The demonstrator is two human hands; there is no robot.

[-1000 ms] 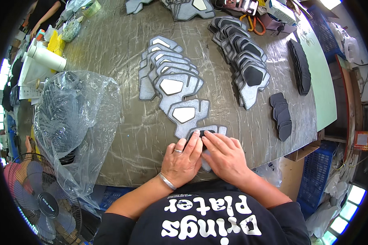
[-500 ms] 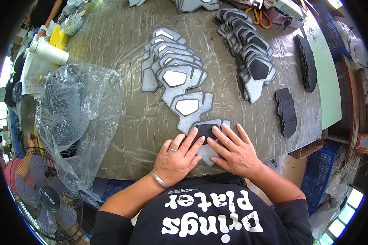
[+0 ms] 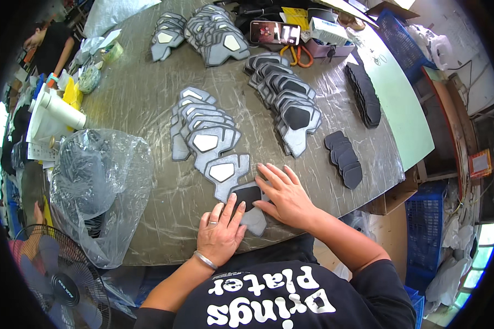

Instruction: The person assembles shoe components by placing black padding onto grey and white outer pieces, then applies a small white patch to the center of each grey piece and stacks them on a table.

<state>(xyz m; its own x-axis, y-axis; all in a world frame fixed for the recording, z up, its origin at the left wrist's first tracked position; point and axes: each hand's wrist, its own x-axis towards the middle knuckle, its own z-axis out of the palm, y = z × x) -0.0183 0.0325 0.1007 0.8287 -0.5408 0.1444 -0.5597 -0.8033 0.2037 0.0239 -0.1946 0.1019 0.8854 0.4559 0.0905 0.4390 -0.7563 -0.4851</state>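
Lying palm-down and outstretched, both hands (image 3: 222, 234), unclenched, grasping nothing, flank the black patch (image 3: 250, 196).

So we did a head count: two bare hands, one left (image 3: 219, 237) and one right (image 3: 287, 198), on one grey piece (image 3: 253, 221) with one black patch (image 3: 247, 197). Just beyond it, we get one single white-patched piece (image 3: 224, 183). Fanned white-patched piles? Three: one mid-table (image 3: 206, 123), two at the far side (image 3: 217, 35). Black-patched pile: one (image 3: 285, 101). Loose black pads on the right make two stacks, one long (image 3: 363, 96), one short (image 3: 344, 159); overlap stops us counting layers. Plus one phone (image 3: 274, 33) and one pair of orange-handled scissors (image 3: 298, 56) far off, and on the left one white bottle (image 3: 63, 109), one big clear bag (image 3: 101, 192), one fan (image 3: 65, 288).
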